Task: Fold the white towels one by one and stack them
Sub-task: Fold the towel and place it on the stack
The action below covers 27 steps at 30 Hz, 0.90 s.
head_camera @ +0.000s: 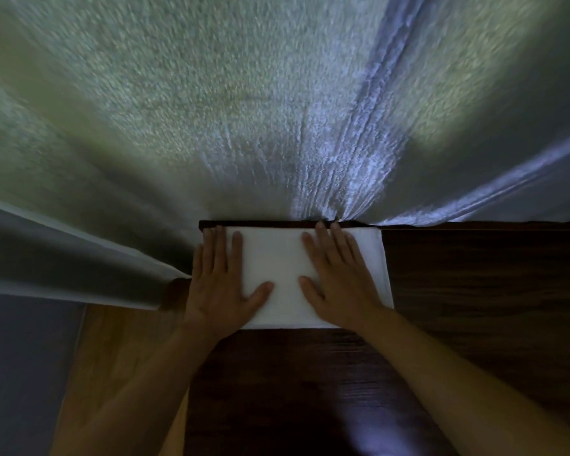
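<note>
A large pale terry cloth (211, 110), blurred, filled the upper frame and draped over the far edge of the dark wood tabletop (474, 274), hiding whatever lay beyond. A folded white towel (277, 258) lay at that far edge. The left hand (222, 284) and right hand (339, 281) pressed flat on it, fingers straight and slightly spread

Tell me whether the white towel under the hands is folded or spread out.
Folded. The white towel lies as a compact rectangle with straight edges on the dark table, the left hand and right hand pressing flat on it.
</note>
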Tool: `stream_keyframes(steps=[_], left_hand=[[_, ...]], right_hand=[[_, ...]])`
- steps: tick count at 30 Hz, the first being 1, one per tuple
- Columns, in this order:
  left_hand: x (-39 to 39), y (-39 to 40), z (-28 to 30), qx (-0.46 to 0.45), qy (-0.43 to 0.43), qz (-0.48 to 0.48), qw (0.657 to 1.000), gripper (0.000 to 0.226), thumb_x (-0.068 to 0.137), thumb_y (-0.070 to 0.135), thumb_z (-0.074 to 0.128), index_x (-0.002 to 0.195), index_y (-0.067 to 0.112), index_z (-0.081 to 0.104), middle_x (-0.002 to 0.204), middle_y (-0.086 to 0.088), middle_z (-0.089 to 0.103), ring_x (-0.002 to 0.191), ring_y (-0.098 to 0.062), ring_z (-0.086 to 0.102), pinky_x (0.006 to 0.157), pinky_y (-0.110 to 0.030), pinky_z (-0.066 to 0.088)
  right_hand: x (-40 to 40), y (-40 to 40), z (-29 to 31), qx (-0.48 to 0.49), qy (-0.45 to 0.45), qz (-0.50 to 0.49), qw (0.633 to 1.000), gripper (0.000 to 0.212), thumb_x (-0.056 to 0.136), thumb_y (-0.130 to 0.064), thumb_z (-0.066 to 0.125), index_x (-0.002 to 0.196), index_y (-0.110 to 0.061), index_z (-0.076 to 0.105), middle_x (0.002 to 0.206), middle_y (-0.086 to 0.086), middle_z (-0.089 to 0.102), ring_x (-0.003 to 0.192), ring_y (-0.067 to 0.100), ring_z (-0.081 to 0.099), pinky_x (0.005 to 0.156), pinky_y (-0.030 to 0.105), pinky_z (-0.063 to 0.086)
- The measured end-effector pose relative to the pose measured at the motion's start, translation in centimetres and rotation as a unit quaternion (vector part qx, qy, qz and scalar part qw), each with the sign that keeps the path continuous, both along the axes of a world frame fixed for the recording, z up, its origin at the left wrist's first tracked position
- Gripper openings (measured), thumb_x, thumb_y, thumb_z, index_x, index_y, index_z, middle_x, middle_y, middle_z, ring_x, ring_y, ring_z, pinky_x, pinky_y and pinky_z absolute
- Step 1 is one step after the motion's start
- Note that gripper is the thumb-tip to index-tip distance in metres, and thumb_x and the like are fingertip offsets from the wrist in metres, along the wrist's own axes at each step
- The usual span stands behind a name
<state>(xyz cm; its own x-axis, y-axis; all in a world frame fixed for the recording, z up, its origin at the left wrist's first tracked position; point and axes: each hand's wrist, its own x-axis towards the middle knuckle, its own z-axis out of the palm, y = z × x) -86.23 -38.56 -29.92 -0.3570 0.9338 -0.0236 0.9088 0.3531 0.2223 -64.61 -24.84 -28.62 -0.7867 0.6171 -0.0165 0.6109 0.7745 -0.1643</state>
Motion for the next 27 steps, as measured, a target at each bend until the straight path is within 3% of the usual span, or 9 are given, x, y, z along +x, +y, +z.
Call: stream_keyframes(steps=[6,10,14,17,19,22,24,27], left_hand=[[-0.7,0.3,-1.4,0.016,-0.029,0.011,0.999,0.112,0.081,0.089,0.029,0.163,0.018,-0.001,0.17,-0.012,-0.009,0.156,-0.03,-0.013,0.125,-0.056,0.012],[-0.4,0.4,-0.7,0.007,-0.033,0.017,0.999,0.112,0.081,0.089,0.028,0.163,0.018,0.002,0.17,-0.013,-0.005,0.156,-0.032,-0.01,0.122,-0.06,0.017],[-0.1,0.7,0.7,-0.058,-0.023,0.019,0.998,0.113,0.079,0.09,0.023,0.161,0.02,-0.01,0.168,-0.012,-0.018,0.154,-0.033,-0.019,0.123,-0.062,0.002],[0.2,0.5,1.9,-0.007,-0.066,0.095,0.993,0.107,0.087,0.08,0.04,0.161,0.013,0.002,0.169,-0.017,-0.004,0.155,-0.038,-0.002,0.123,-0.056,0.003],[0.2,-0.2,2.3,0.066,-0.156,0.215,0.962,0.097,0.092,0.067,0.052,0.158,0.005,0.017,0.164,-0.022,0.021,0.151,-0.039,0.021,0.124,-0.052,0.02],[0.4,-1.0,2.3,0.066,-0.297,0.309,0.901,0.08,0.095,0.061,0.053,0.148,0.003,0.035,0.147,-0.02,0.048,0.134,-0.039,0.048,0.107,-0.043,0.041],[0.6,-1.2,2.3,0.042,-0.303,0.309,0.9,0.073,0.097,0.058,0.054,0.144,0.005,0.041,0.141,-0.019,0.055,0.127,-0.038,0.054,0.099,-0.04,0.043],[0.1,-0.8,2.0,0.02,-0.291,0.32,0.901,0.078,0.094,0.063,0.054,0.144,0.004,0.042,0.142,-0.02,0.053,0.129,-0.039,0.052,0.105,-0.046,0.043]], right_hand=[[0.0,0.1,-2.3,0.023,0.023,-0.01,0.999,0.076,0.099,-0.061,0.029,0.163,-0.021,0.015,0.171,0.01,0.007,0.157,0.032,0.002,0.125,0.054,0.011],[-0.3,-0.1,-1.7,0.01,-0.007,-0.014,1.0,0.076,0.1,-0.061,0.028,0.163,-0.021,0.012,0.171,0.011,0.007,0.158,0.032,0.0,0.126,0.053,0.009],[-0.7,-0.3,0.6,-0.021,-0.07,-0.013,0.997,0.078,0.1,-0.06,0.027,0.163,-0.021,0.005,0.171,0.012,-0.003,0.157,0.034,-0.008,0.125,0.055,0.004],[0.3,-0.6,2.5,0.009,-0.041,-0.109,0.993,0.071,0.096,-0.053,0.038,0.156,-0.016,0.029,0.164,0.02,0.022,0.151,0.039,0.02,0.12,0.057,0.021],[1.7,-1.0,3.0,0.008,0.022,-0.287,0.958,0.069,0.089,-0.047,0.053,0.147,-0.012,0.04,0.149,0.021,0.041,0.137,0.042,0.038,0.11,0.055,0.034],[3.5,-0.3,2.5,-0.157,0.112,-0.492,0.849,0.082,0.086,-0.054,0.064,0.147,-0.007,0.037,0.141,0.023,0.047,0.13,0.044,0.045,0.104,0.053,0.041],[4.1,0.8,1.8,-0.293,0.135,-0.514,0.794,0.095,0.082,-0.067,0.066,0.146,-0.003,0.038,0.142,0.02,0.051,0.13,0.041,0.052,0.104,0.046,0.046],[4.4,1.4,1.0,-0.36,0.126,-0.496,0.78,0.102,0.072,-0.08,0.067,0.138,-0.004,0.053,0.136,0.013,0.061,0.123,0.034,0.061,0.1,0.04,0.052]])
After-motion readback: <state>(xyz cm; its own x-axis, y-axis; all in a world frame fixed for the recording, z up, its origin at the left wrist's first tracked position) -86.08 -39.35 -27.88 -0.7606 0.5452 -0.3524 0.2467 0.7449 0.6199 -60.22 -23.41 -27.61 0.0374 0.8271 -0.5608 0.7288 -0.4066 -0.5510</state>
